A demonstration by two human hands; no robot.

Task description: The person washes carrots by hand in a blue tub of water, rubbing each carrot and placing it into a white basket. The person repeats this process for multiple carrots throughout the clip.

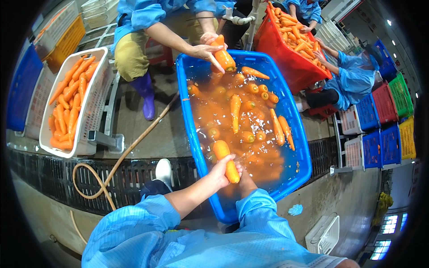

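My left hand (222, 174) is closed around a thick orange carrot (222, 150), held slanting above the near left part of a blue plastic tub (303, 147). Close behind the carrot's lower end is my right hand (240, 168), mostly hidden by the carrot and my left hand; its grip cannot be made out. Murky brownish water (214, 114) fills the tub, with many carrots floating or lying under the surface. One long carrot (235, 112) floats near the middle, and two more lie along the right side.
Across the tub, a co-worker's hands (209, 52) hold a large carrot (224, 57). A white crate of carrots (102, 55) stands left on a metal frame. A hose (134, 137) crosses the floor grating (134, 181). Other people work at a red tub (285, 67); stacked crates (372, 147) stand right.
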